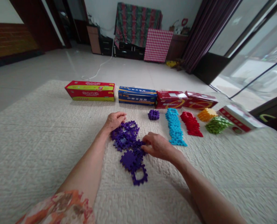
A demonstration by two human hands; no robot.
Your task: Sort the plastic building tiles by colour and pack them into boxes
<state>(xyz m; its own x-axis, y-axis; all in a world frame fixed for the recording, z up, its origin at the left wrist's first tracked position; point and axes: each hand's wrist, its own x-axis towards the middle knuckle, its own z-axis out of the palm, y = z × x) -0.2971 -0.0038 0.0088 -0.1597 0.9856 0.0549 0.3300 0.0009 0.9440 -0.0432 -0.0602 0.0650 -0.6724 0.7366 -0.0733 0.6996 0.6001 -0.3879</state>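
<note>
A loose heap of purple interlocking plastic pieces lies between my hands, some square frames and some solid. My left hand rests at the heap's far left edge with its fingers bent together; whether a piece is in them is hidden. On the right side of the heap, my right hand has its thumb and fingers closed on a dark purple piece. Closest to me are a solid purple square and a purple open frame. Beyond the heap sits a small purple stack.
To the right lie a light-blue row, a red row, a yellow stack and a green stack. Behind them stand a red-yellow box, a blue box, two red boxes and a white-red box.
</note>
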